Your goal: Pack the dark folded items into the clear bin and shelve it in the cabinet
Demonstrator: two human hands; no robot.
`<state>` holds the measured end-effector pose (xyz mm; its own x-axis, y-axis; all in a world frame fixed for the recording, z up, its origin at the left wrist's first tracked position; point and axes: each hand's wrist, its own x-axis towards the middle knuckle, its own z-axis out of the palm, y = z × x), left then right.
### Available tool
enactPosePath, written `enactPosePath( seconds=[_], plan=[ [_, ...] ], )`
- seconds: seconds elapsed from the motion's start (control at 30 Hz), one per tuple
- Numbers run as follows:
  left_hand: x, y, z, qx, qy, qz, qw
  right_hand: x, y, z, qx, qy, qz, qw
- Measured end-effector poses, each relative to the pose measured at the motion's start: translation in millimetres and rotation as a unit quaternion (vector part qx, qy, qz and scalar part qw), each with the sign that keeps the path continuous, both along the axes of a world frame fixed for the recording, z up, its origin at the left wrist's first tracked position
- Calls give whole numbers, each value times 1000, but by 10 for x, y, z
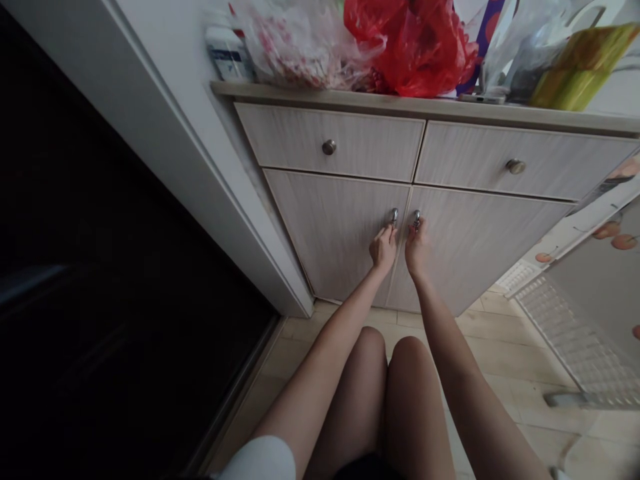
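A dark doorway point(100, 267) shows nothing inside. The left hand point(383, 248) has its grip closed on the left door knob point(395, 215); the right hand point(416, 248) pinches the right door knob point(417, 217), half hidden. Both doors are shut.

Cabinet top point(550, 115), well above the gripped door knobs: red plastic bag point(415, 47), clear bags point(300, 47), green packet point(580, 70).
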<state>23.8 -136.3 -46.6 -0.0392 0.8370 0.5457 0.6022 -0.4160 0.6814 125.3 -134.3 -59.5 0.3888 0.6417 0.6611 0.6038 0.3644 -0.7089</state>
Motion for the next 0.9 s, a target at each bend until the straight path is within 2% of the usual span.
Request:
enactPosePath(
  seconds=[0.2, 0.4, 0.53, 0.63, 0.77, 0.83, 0.9],
  plan=[
    [-7, 56, -28, 3, 0, -8, 1000, -6, -5, 14, -22, 14, 4, 1000],
    [14, 93, -72, 9, 8, 6, 1000, -20, 0, 11, -15, 15, -11, 1000],
    [33, 85, -80, 8, 3, 3, 1000, -28, -21, 44, -18, 26, 3, 999],
    [15, 51, 2, -7, 12, -15, 1000, -41, -47, 120, -32, 44, 6, 998],
    [-153, -23, 235, -62, 39, -50, 996, 28, -127, 266, -99, 23, 2, 995],
    [-321, -99, 356, -120, -1, -78, 990, 133, -250, 335, -144, 18, 7, 989],
    [-519, -225, 447, -192, -105, -136, 966, 268, -468, 395, -185, 44, 54, 980]
  ],
)
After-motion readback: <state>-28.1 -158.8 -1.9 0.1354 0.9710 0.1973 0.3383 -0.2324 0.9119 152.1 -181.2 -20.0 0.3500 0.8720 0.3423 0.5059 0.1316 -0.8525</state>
